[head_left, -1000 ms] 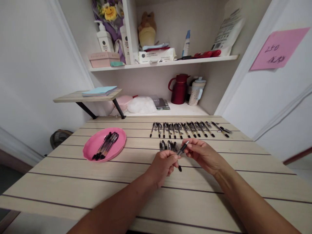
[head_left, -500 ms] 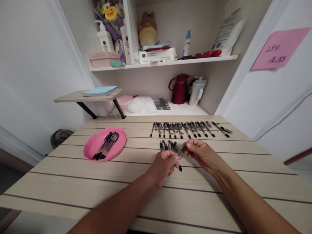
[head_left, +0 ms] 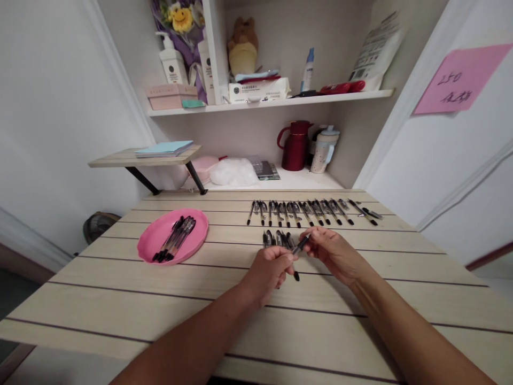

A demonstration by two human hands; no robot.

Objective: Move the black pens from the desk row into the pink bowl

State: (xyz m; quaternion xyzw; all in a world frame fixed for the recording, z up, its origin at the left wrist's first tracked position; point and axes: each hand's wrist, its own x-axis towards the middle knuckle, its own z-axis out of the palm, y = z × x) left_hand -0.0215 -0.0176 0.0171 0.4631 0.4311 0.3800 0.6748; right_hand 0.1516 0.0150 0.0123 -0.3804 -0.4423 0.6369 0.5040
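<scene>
Both hands meet over the middle of the wooden table [head_left: 120, 299]. My left hand [head_left: 267, 272] is closed in a pinch on the lower part of a black pen [head_left: 300, 247]. My right hand [head_left: 331, 253] pinches the pen's upper end. Just behind the hands lies a short row of pens [head_left: 276, 238]. Further back a long row of pens [head_left: 308, 211] is laid side by side. A pink plate [head_left: 154, 238] at the left holds several pens [head_left: 175, 239].
A small raised shelf [head_left: 120, 159] with a blue notebook [head_left: 163, 149] stands at the table's back left. Behind the table are a red jug [head_left: 295, 145], a white cup [head_left: 324, 149] and a white bag [head_left: 233, 172]. A wall shelf above carries bottles and boxes.
My right hand has shifted slightly along the pen's upper end; the pen stays between both hands. Nothing else has moved.
</scene>
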